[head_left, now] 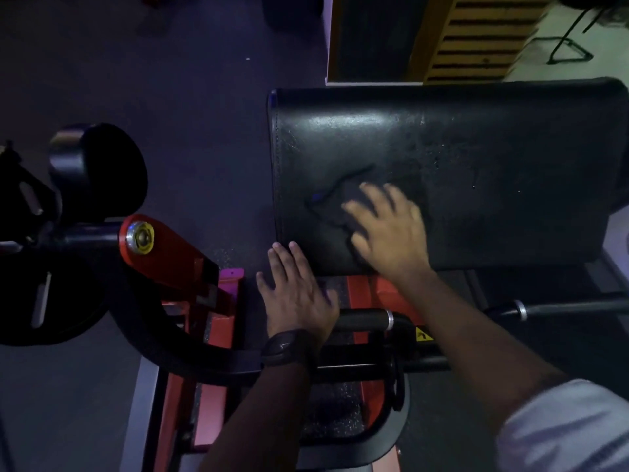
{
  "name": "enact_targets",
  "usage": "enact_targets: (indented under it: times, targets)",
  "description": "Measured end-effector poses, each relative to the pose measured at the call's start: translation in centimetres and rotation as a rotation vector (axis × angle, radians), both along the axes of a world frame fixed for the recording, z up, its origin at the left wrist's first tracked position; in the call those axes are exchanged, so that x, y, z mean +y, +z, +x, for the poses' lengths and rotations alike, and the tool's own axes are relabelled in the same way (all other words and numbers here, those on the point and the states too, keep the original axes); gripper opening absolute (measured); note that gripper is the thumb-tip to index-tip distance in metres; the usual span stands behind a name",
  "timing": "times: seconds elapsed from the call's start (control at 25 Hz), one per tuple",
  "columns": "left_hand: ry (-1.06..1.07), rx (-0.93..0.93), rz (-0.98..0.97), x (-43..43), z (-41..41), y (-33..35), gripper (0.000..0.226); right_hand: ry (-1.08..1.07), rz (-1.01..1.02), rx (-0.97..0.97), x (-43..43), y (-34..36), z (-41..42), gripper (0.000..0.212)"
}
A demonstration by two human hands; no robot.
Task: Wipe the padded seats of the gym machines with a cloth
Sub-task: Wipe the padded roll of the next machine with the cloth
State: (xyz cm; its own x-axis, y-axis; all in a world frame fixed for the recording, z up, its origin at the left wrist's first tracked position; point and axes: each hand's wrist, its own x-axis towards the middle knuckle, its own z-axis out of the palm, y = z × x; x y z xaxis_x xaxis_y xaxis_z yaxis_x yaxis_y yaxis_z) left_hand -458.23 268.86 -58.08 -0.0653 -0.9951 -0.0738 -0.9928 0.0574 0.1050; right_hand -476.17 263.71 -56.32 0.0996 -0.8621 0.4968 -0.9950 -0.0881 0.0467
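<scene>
Dim light, view from above.

Pad (476, 137): black, glossy, scuffed, with its long side running left to right. A stitched seam runs down its left edge.

Cloth (335, 206): dark and crumpled, hard to tell from the pad. It lies on the pad's near-left part, just in from the left edge.

Right hand (391, 229): palm down on the cloth's right part, fingers spread and fairly straight, pressing it to the pad. It grips nothing. The hand is slightly blurred. A white sleeve (571, 427) shows at the upper arm.

Left hand (296, 294): flat, fingers straight and close together, holding nothing. Its fingertips are at the pad's near-left corner; whether they touch it I cannot tell. The palm sits over the frame below. There is a dark watch (287, 347) on the wrist.

Below the pad: red frame (170, 253), and a black handle (364, 318) with a chrome collar, just right of the left hand. A yellow sticker (423, 335) sits beside the collar.

Left side: black roller (102, 165), well apart from the pad. The red arm carries a yellow cap (143, 237).

Floor (187, 97): dark. A slatted wooden panel (476, 39) stands past the pad's far edge.
</scene>
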Motion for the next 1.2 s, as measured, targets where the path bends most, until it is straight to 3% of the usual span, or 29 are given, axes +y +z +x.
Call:
enact_targets:
  times: [0.08,0.12,0.2,0.24,0.28,0.36,0.4,0.44,0.52,0.56,0.68,0.72,0.8,0.84,0.88,1.0,1.04,1.12,1.16,1.2]
  targets:
    - [-0.008,0.017,0.003,0.1,0.0,0.3,0.099,-0.385,-0.024,-0.386,0.6,0.2,2.7,0.055]
    - [-0.014,0.017,-0.006,0.1,0.0,0.2,0.099,-0.365,-0.035,-0.303,0.9,-0.7,4.2,0.056]
    - [-0.031,0.008,-0.018,0.1,0.1,0.3,0.099,0.032,0.014,0.071,1.0,-0.8,2.6,0.057]
    - [-0.042,0.000,-0.033,0.1,0.2,0.3,0.099,0.075,0.018,0.122,0.4,-0.2,0.4,0.057]
    - [-0.049,-0.006,-0.052,0.0,0.2,0.2,0.099,-0.061,-0.003,-0.007,-0.2,0.7,-0.9,0.055]
    - [-0.055,-0.008,-0.044,-0.1,0.0,0.0,0.099,-0.515,-0.102,-0.525,-0.3,1.9,-0.1,0.052]
    - [-0.059,-0.013,-0.037,-0.2,0.0,-0.1,0.100,-0.603,-0.108,-0.527,0.0,1.6,1.5,0.051]
    - [-0.062,-0.017,-0.040,-0.1,0.1,-0.1,0.101,-0.464,-0.101,-0.312,0.3,0.5,2.3,0.050]
    - [-0.065,-0.016,-0.056,-0.1,0.2,0.0,0.102,0.053,-0.006,0.169,0.6,-0.1,-0.4,0.051]
    - [-0.067,-0.017,-0.053,-0.1,0.2,0.1,0.102,0.049,0.002,0.169,0.4,0.1,-1.5,0.052]
    - [-0.074,-0.031,-0.036,-0.3,0.0,-0.1,0.101,-0.518,-0.097,-0.449,1.2,0.1,2.0,0.053]
    - [-0.069,-0.032,-0.041,-0.3,-0.1,-0.1,0.100,-0.493,-0.104,-0.400,1.6,-0.9,3.7,0.053]
    - [-0.058,-0.031,-0.051,-0.1,0.2,0.0,0.100,-0.024,0.005,0.055,2.1,-1.9,2.1,0.052]
    - [-0.065,-0.022,-0.059,-0.2,0.3,-0.1,0.100,0.117,0.026,0.160,2.0,-1.7,-0.1,0.052]
    - [-0.074,-0.011,-0.060,-0.2,0.3,-0.2,0.100,0.078,0.005,0.134,2.1,-1.3,-1.5,0.051]
    - [-0.088,0.015,-0.050,-0.2,0.0,-0.1,0.100,-0.436,-0.052,-0.390,4.1,-2.3,1.6,0.054]
    - [-0.084,0.018,-0.056,-0.2,0.0,-0.1,0.099,-0.341,-0.024,-0.295,4.7,-3.5,3.0,0.057]
    - [-0.080,0.019,-0.056,-0.1,0.2,-0.1,0.098,0.175,0.094,0.112,5.2,-4.1,0.9,0.064]
    - [-0.086,0.027,-0.059,-0.1,0.3,0.0,0.098,0.282,0.104,0.207,4.7,-3.8,-1.3,0.066]
    - [-0.091,0.043,-0.051,-0.1,0.3,0.0,0.097,0.251,0.092,0.178,4.6,-3.2,-2.3,0.067]
